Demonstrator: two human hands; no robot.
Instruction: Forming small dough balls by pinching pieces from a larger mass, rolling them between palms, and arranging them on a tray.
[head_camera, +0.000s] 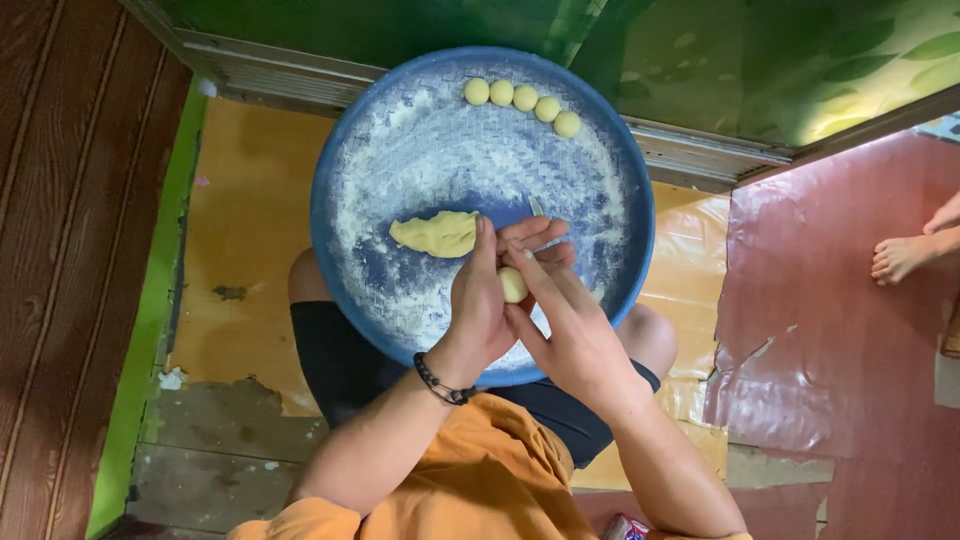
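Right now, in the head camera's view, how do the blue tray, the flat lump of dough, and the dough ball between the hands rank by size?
1. Blue tray: by far the largest.
2. Flat lump of dough.
3. Dough ball between the left hand and right hand: smallest, though partly hidden, and nearer the camera.

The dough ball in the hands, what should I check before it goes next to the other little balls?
1. Ball held between both palms: ok. The dough ball sits between the left hand and the right hand.
2. Ball round and smooth: cannot tell, the hands hide most of it.
3. Space in the row: ok. Four small balls line the far rim, with bare floured surface beside them.
4. Flour on the blue tray: ok, white dusting covers much of it.
5. Dough left for more: ok. A dough lump lies mid-tray.
6. Tray steady: cannot tell. It rests on the person's lap.
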